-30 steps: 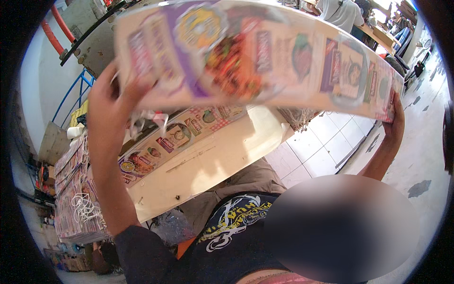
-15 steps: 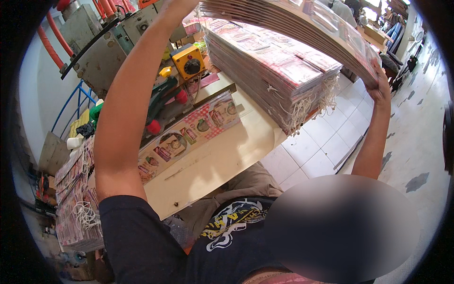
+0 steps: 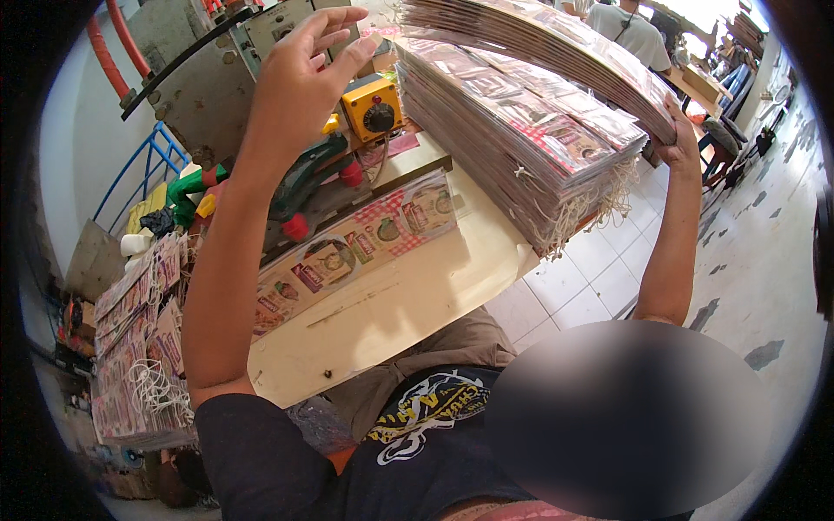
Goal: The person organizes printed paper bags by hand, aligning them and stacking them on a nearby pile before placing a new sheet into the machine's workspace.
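My right hand (image 3: pixel 679 139) grips the near right end of a thick bundle of printed plastic sheets (image 3: pixel 599 54). The bundle bows above a tall stack of similar printed sheets (image 3: pixel 512 143), its far end running out at the upper edge. Loose white strings (image 3: pixel 578 217) hang from the stack's near end. Raised over the machine, my left hand (image 3: pixel 304 74) is empty, its thumb and fingers apart, left of the bundle and not touching it. Below it, a strip of printed sheet (image 3: pixel 347 247) lies along the machine's edge on the cream worktop (image 3: pixel 408 300).
A yellow control box (image 3: pixel 373 108) with a black dial stands beside the tall stack. Red-tipped knobs (image 3: pixel 351 171) stick out over the strip. More tied printed sheets (image 3: pixel 139 382) are piled at the left. Another person (image 3: pixel 630 35) is at the far right, near a bench.
My left hand has let go of the bundle and moved down and left of it. My right hand has lowered a little, moving left with its end of the bundle.
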